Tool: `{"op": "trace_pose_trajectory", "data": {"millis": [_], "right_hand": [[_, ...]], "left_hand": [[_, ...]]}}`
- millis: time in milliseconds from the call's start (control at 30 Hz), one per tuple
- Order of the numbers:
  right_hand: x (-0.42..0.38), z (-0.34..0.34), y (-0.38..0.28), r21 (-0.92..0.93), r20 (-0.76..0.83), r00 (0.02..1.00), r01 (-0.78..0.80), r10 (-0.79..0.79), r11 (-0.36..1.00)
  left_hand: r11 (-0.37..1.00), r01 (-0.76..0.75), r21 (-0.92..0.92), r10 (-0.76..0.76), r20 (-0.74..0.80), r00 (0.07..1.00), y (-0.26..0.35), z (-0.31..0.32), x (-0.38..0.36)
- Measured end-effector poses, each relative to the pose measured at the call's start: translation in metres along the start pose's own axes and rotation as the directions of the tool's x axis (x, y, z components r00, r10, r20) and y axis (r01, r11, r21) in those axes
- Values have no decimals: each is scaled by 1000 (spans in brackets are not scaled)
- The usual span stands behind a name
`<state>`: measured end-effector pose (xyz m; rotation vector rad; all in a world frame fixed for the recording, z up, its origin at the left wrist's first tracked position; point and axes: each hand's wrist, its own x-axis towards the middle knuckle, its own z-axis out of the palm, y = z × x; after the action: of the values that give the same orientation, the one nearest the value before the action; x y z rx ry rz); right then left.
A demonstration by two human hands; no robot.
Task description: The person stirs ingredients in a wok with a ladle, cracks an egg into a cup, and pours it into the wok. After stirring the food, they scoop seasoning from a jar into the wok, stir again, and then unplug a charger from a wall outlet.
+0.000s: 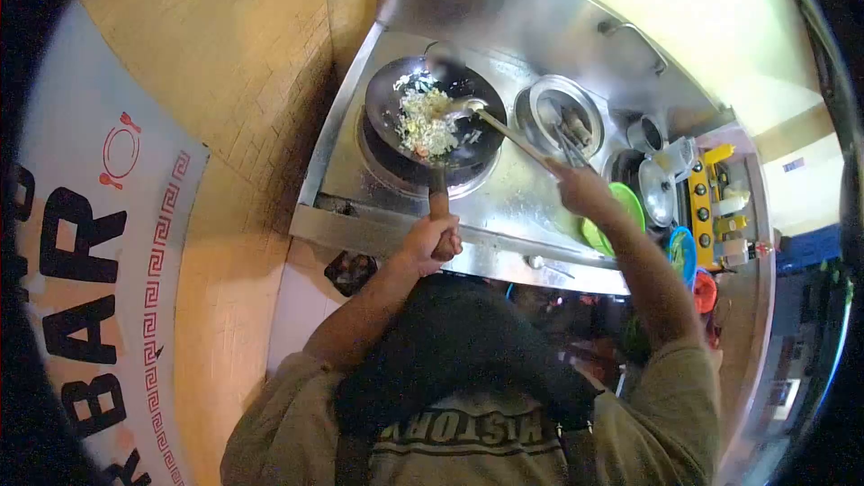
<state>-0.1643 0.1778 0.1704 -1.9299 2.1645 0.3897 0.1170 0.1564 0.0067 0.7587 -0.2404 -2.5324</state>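
A dark wok (382,106) stands tilted on the left burner of a steel stove. Pale, rice-like food with small coloured bits (427,126) lies in its middle and up its far wall. My left hand (434,239) is closed around the wok's wooden handle (438,204). Closed on the long handle of a metal ladle (515,137), my right hand (580,187) is to the right of the wok. The ladle's bowl is inside the wok, at the right side of the food.
Right of the wok, a round metal pan (547,90) holds utensils. Farther right are a green basin (621,211), a lidded pot (659,193), a blue bowl (684,252) and several bottles (731,207). A steel backsplash (531,13) rises behind; a lettered banner (117,216) hangs at left.
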Motion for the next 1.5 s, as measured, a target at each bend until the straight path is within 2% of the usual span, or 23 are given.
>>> {"op": "trace_pose_trajectory", "data": {"millis": [33,67,100,167,233,267,367,400,500,567,633,733,833,900,933,1000,1033,1100,1200,1300,1367,1433,1500], "right_hand": [[6,-3,-14,79,89,989,-124,117,989],[18,35,4,249,-153,988,28,10,968],[25,43,-3,248,-273,960,129,-59,960],[50,53,-31,339,-155,981,-56,114,939],[73,72,-39,441,-100,993,-13,64,897],[75,76,-35,376,-185,982,92,-23,922],[62,52,-34,511,-129,990,113,-54,852],[63,48,-51,447,-151,987,28,45,894],[77,33,-83,351,-49,998,-25,44,936],[72,64,-59,-15,14,994,110,-110,994],[10,19,-67,-161,119,989,106,-87,981],[13,20,-57,-119,0,997,82,-82,990],[63,41,-85,87,-46,999,22,-18,996],[28,29,-108,30,65,997,40,-42,999],[10,39,-107,-81,100,992,89,-80,993],[-17,22,-93,-50,209,978,15,-4,999],[-23,12,-84,-40,255,966,-23,32,999],[-9,18,-60,76,92,994,-74,67,994],[40,37,-71,212,-81,991,-91,110,973],[97,60,-95,353,-154,987,13,45,936],[67,67,-108,274,-78,989,145,-129,951],[-7,36,-111,91,33,981,190,-193,978],[-53,19,-105,-35,169,985,38,-31,999]], "left_hand": [[1000,-6,-22,6,30,1000,-1,-7,-1],[999,-11,-50,14,55,998,-2,-13,0],[998,-17,-67,21,59,998,-3,-23,5],[997,-6,-72,11,64,998,-3,-43,13],[1000,-14,-10,15,67,998,1,-40,10],[1000,-15,-9,15,66,998,3,-43,9],[1000,-5,9,5,65,998,14,-47,9],[1000,16,20,-17,63,998,9,-48,7],[998,10,68,-16,89,996,9,-54,12],[998,20,52,-23,62,998,10,-54,13],[999,35,16,-36,57,998,8,-55,15],[998,57,-19,-55,72,996,3,-55,16],[996,87,27,-88,52,995,12,-51,15],[982,171,76,-172,10,985,26,-46,8],[980,169,108,-166,-37,985,25,-44,3],[975,152,162,-134,-115,984,19,-31,-1],[987,136,85,-128,-95,987,20,-9,-4],[989,118,-91,-125,-76,989,9,33,-20],[995,103,15,-101,-92,991,13,19,-8],[992,120,28,-118,-72,990,4,6,-2],[985,160,61,-154,-86,984,16,-8,3],[963,252,100,-237,-138,962,19,-20,9],[973,166,160,-137,-180,974,10,-6,-11]]}}
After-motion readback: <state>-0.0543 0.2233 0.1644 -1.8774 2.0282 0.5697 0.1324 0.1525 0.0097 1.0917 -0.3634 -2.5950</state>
